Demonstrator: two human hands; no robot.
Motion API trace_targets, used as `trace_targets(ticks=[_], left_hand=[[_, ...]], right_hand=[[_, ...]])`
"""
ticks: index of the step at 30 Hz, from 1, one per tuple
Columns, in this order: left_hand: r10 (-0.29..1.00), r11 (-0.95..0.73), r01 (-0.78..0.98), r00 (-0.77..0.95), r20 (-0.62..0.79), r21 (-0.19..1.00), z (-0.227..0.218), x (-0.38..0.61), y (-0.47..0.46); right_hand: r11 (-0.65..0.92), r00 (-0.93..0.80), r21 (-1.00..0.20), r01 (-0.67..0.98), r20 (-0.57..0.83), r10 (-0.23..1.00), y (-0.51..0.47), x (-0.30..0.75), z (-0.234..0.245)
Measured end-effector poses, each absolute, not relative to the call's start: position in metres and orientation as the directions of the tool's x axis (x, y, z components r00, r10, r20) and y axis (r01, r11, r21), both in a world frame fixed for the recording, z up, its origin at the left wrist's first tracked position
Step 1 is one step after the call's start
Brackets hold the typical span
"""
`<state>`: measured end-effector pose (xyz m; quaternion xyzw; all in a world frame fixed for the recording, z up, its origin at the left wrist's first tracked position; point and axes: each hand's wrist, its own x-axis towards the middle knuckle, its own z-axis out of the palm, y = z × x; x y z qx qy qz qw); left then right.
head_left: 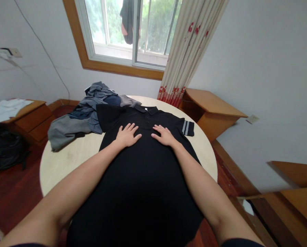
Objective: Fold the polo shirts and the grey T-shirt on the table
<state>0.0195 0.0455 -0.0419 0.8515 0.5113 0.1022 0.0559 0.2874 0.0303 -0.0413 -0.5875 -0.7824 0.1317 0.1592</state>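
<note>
Table [62,168] = clock, 12 toward the window [135,41]. Your black shirt [148,157] lies approx. centre, running 12 to 6, collar [153,110] at 12, chest buttons just below it.

Your L hand [127,135] is palm-down on the chest, toward 11, fingers spread; your R hand [165,135] likewise toward 1. Both rest flat, nothing pinched or gripped, w/ a gap of bare cloth btwn them.

Status: body's laid out & looks mostly flat, so I'd call the spreading nearly done. Both sleeves are out to the sides: the R one ends in a striped cuff [188,128] at approx. 2; the L one [108,115] reaches 10–11 & touches the clothes pile [94,99].

Left, as far as you can see: no fold made in the shirt body yet; collar stands a bit uneven. Near end at 6 is v. dark, can't tell exactly where the hem stops or if it's straight. Pile at 10 is all crumpled, grey & blue pcs overlapping, one grey piece [66,132] trailing toward 9.
</note>
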Motion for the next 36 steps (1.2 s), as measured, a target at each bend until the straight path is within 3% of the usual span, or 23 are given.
trace_targets(ticks=[3, 5, 7, 10, 12, 16, 18, 21, 26, 29, 32, 36], left_hand=[[0.956, -0.288, 0.937, 0.270, 0.113, 0.197, -0.048, 0.006, 0.057], [0.970, -0.237, 0.954, 0.222, 0.099, 0.185, -0.049, -0.002, 0.062], [0.975, -0.217, 0.961, 0.205, 0.085, 0.170, -0.047, -0.006, 0.062], [0.979, -0.199, 0.964, 0.190, 0.070, 0.174, -0.040, -0.005, 0.054], [0.967, -0.247, 0.948, 0.228, 0.112, 0.202, -0.033, -0.003, 0.049], [0.853, -0.501, 0.825, 0.418, 0.314, 0.261, -0.023, 0.000, 0.044], [0.822, -0.554, 0.780, 0.457, 0.340, 0.291, -0.023, 0.001, 0.044], [0.863, -0.503, 0.803, 0.446, 0.237, 0.319, -0.027, 0.002, 0.046], [0.917, -0.353, 0.916, 0.379, -0.124, 0.191, -0.021, 0.011, 0.046], [0.922, -0.251, 0.955, 0.285, -0.264, 0.156, -0.013, 0.017, 0.045], [0.929, -0.229, 0.962, 0.261, -0.263, 0.147, -0.014, 0.018, 0.043], [0.936, -0.334, 0.927, 0.347, -0.053, 0.169, -0.022, 0.013, 0.040]], right_hand=[[0.018, 0.015, -0.359, 0.933, 0.090, 0.996, 0.035, 0.314, -0.041], [-0.065, 0.106, -0.346, 0.936, 0.100, 0.989, 0.036, 0.327, -0.039], [-0.033, 0.093, -0.345, 0.938, 0.161, 0.983, 0.036, 0.334, -0.037], [0.039, 0.097, -0.338, 0.940, 0.375, 0.922, 0.034, 0.339, -0.031], [-0.013, 0.179, -0.349, 0.937, 0.447, 0.877, 0.033, 0.345, -0.028], [-0.248, 0.376, -0.415, 0.875, 0.263, 0.888, 0.029, 0.361, -0.027], [-0.323, 0.421, -0.413, 0.851, 0.170, 0.891, 0.029, 0.366, -0.028], [-0.367, 0.424, -0.362, 0.857, 0.090, 0.901, 0.028, 0.366, -0.025], [-0.438, 0.451, -0.239, 0.866, 0.000, 0.892, 0.024, 0.358, -0.017], [-0.463, 0.470, -0.186, 0.866, -0.007, 0.882, 0.020, 0.353, -0.013], [-0.493, 0.495, -0.157, 0.856, -0.027, 0.868, 0.017, 0.348, -0.011], [-0.418, 0.439, -0.176, 0.891, 0.103, 0.893, 0.016, 0.343, -0.010]])
